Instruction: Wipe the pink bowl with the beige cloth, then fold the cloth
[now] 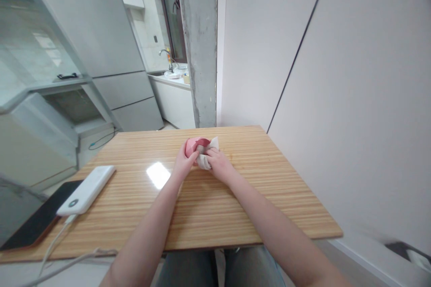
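Note:
Near the far middle of the table, my left hand is closed around a small pink cup-like container. Its darker pink inner side shows at the upper right, and its exact kind is hard to make out. My right hand grips a crumpled white cloth, perhaps tissue, pressed against the container's opening. One corner of the cloth sticks up above my right fingers. The fingertips of both hands are partly hidden by the cloth and the container, and the hands are close together.
The wood-grain table ends in front of my lap. At its left lie a white power bank with a plugged-in cable and a dark flat tablet-like slab. A white wall panel rises at the right; a fridge stands beyond.

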Available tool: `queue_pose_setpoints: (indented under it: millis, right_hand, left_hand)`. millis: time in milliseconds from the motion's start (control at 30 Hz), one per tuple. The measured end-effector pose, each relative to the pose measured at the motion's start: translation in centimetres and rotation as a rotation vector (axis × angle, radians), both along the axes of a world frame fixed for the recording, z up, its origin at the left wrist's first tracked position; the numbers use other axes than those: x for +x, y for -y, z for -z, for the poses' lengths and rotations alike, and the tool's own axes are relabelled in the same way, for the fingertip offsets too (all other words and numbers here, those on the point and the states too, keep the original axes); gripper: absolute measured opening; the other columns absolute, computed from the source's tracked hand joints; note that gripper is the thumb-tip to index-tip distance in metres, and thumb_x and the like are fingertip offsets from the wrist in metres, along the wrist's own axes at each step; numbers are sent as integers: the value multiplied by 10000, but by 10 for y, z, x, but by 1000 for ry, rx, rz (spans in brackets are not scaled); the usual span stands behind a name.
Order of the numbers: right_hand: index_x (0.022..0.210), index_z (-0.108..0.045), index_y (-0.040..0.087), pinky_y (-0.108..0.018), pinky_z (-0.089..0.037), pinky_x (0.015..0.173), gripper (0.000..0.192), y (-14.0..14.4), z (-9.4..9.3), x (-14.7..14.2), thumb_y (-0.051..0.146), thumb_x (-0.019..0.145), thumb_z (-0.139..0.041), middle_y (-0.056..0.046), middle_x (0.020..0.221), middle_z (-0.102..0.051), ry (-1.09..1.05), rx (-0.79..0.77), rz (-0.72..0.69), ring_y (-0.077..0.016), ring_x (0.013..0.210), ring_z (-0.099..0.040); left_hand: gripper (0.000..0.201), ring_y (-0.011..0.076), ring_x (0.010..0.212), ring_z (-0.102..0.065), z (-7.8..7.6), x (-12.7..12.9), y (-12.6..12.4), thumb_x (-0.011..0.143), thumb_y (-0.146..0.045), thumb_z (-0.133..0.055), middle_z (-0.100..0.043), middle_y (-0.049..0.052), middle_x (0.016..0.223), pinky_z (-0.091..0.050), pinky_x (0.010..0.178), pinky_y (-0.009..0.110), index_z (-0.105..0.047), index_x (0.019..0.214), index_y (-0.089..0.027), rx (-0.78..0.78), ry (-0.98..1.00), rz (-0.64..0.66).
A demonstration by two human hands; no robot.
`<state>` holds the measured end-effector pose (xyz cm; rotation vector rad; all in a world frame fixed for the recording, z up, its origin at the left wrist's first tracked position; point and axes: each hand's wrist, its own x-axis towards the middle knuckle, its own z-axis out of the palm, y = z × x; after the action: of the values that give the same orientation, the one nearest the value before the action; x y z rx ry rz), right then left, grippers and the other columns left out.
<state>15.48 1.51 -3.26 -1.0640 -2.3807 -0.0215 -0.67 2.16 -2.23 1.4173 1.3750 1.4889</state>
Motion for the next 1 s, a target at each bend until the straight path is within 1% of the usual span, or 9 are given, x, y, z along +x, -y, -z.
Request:
queue_pose_setpoints:
  millis: [133,267,400,533,633,700,800,867,1000]
  right_hand:
    - [938,-622,162,-324,-403,829,161,-1,3,3,125,784,-599,-68,968,-616,41,-36,48,-201,999,-471]
    - [963,-620,171,-324,-407,846,222,-3,4,5,159,744,-656,-66,1026,-604,3,-33,29,-202,1009,-476]
    - [963,-625,175,-318,-409,852,244,-3,0,8,193,727,-686,-64,1063,-598,-2,-13,-12,-205,1019,-480]
    - [896,-628,175,-291,-417,809,140,-1,-6,8,164,757,-646,-48,950,-614,23,-14,-20,-185,951,-493]
    - [854,-629,165,-282,-419,784,90,0,-7,4,151,765,-630,-48,878,-616,45,-19,-22,-179,901,-496]
    - [843,-627,162,-282,-418,773,83,2,-8,1,167,761,-640,-50,859,-615,52,-9,-37,-182,889,-496]
    - [825,-622,164,-278,-412,755,71,4,-9,-2,186,763,-647,-41,835,-610,44,12,-62,-180,871,-495]
    - [818,-620,168,-278,-404,755,71,4,-10,-1,194,761,-654,-37,837,-605,42,20,-77,-178,876,-493]
    - [842,-616,182,-294,-380,794,49,4,-12,5,191,795,-627,-42,935,-604,73,35,-82,-180,954,-485]
  left_hand:
    - [755,229,1244,-465,4,12,5,680,-357,-709,-488,119,1343,-348,1059,362,-393,1344,-186,10,-29,4]
    - [632,235,1243,-468,6,13,3,705,-324,-678,-520,114,1320,-328,1072,371,-473,1284,-176,4,-30,19]
    - [610,238,1190,-513,11,5,-7,683,-316,-690,-564,114,1265,-365,1040,374,-512,1248,-170,-7,11,60]
    - [722,212,984,-620,18,4,-12,668,-377,-711,-630,120,1103,-469,909,360,-447,1302,-157,-70,65,-2]
    - [765,180,810,-646,19,2,-12,689,-449,-681,-651,87,938,-511,794,343,-398,1337,-156,-139,104,-21]
    - [704,175,784,-640,18,0,-11,700,-485,-655,-652,81,909,-510,778,337,-456,1286,-149,-147,91,-29]
    - [510,186,897,-624,14,-3,-11,743,-473,-594,-656,105,1003,-482,840,319,-582,1116,-126,-69,63,-12]
    - [444,187,915,-619,11,-4,-11,759,-456,-566,-660,99,1029,-482,829,302,-614,1055,-128,-33,49,14]
    - [493,179,757,-632,6,-7,-10,760,-469,-560,-688,63,901,-504,686,293,-598,1135,-151,-65,4,62]
